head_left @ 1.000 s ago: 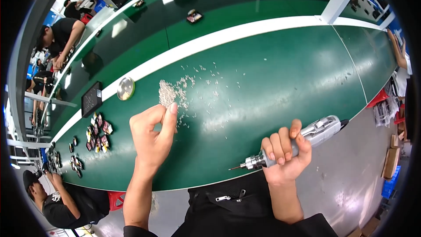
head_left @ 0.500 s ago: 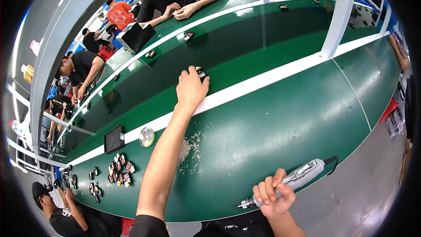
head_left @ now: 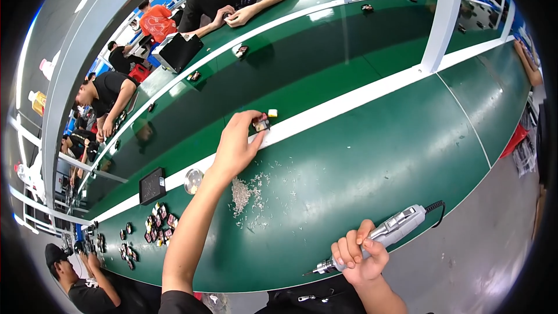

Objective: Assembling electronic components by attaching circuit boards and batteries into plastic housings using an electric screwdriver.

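Note:
My left hand reaches over the white rail of the belt, its thumb and fingers closed around a small black part with reddish and pale pieces on it. A small white-and-yellow block shows just beyond that part; whether it is attached cannot be made out. My right hand grips a grey electric screwdriver above the near edge of the green table. The tool's bit points left, and a black coiled cord leaves its other end. Below my left hand lies a pile of small screws, loosely scattered toward the right.
Left of my forearm stand a clear round dish, a black tray and a cluster of small black parts. Similar parts sit on the green belt. A grey upright post rises from the rail. Co-workers sit across and at left.
My left hand has drawn back toward me and left, bringing the small black part from the belt to above the white rail. My right hand and the screwdriver have barely moved.

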A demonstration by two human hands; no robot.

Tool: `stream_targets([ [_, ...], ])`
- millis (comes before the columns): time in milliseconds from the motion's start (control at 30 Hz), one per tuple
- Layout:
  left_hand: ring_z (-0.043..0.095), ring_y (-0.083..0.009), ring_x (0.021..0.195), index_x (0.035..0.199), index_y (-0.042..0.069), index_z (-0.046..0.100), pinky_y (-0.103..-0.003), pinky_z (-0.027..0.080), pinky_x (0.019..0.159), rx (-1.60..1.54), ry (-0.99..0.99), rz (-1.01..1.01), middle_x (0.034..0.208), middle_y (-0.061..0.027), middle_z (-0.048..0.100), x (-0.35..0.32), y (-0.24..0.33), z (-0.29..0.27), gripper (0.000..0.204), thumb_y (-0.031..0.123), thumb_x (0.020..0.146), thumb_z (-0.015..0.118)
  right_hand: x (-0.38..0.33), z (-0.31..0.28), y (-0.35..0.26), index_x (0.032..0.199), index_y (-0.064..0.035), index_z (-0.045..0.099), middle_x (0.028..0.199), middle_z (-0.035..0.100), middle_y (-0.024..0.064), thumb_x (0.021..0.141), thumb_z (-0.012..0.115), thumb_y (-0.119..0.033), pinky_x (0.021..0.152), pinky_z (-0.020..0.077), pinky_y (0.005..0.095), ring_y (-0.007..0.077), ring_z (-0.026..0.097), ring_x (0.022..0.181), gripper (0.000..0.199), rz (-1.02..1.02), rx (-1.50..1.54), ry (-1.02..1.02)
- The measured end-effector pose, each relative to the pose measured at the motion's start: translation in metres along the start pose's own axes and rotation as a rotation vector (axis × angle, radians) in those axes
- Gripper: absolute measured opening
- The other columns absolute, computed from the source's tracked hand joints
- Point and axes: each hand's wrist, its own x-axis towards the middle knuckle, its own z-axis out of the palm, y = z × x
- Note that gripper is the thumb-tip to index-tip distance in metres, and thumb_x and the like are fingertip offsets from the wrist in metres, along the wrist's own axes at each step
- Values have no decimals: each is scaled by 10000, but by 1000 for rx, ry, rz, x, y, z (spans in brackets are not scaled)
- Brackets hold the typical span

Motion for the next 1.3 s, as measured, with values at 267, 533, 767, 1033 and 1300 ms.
stream_targets([
  [267, 589, -323, 1040, 1107, 9, 566, -385, 491, 874, -186, -303, 131, 1176, -147, 600, -139, 113, -41, 463, -52, 678, 728, 2, -2, -1, 869, -77, 492, 535, 392, 10, 886, 499, -161, 565, 376, 307, 127, 409, 456, 86, 48, 45, -26],
  [533, 567, -338, 1031, 1150, -4, 565, -402, 481, 870, -194, -308, 66, 1236, -140, 567, -200, 112, -30, 508, -36, 668, 723, -23, 2, 16, 872, -81, 483, 531, 412, 1, 881, 493, -163, 552, 405, 309, 124, 426, 449, 83, 141, 26, -52],
  [767, 579, -322, 973, 1048, -16, 587, -396, 486, 813, -172, -183, -15, 1121, -139, 591, -205, 124, -20, 356, -62, 711, 696, -43, 7, 31, 898, -77, 501, 539, 422, 2, 881, 494, -153, 549, 398, 295, 113, 434, 450, 79, 236, 58, -88],
  [1033, 612, -273, 823, 930, -20, 621, -361, 507, 669, -102, -115, 96, 951, -112, 644, -192, 117, -12, 254, -47, 696, 714, -61, 24, 51, 866, -82, 505, 516, 406, 0, 864, 518, -169, 541, 398, 302, 118, 404, 428, 88, 365, -7, 45],
  [1300, 626, -265, 828, 889, -44, 646, -342, 530, 648, -156, -158, 193, 949, -124, 644, -192, 130, -3, 243, -32, 659, 725, -66, 25, 58, 888, -74, 478, 543, 406, 11, 874, 493, -145, 542, 401, 314, 119, 415, 448, 74, 350, -177, 114],
])
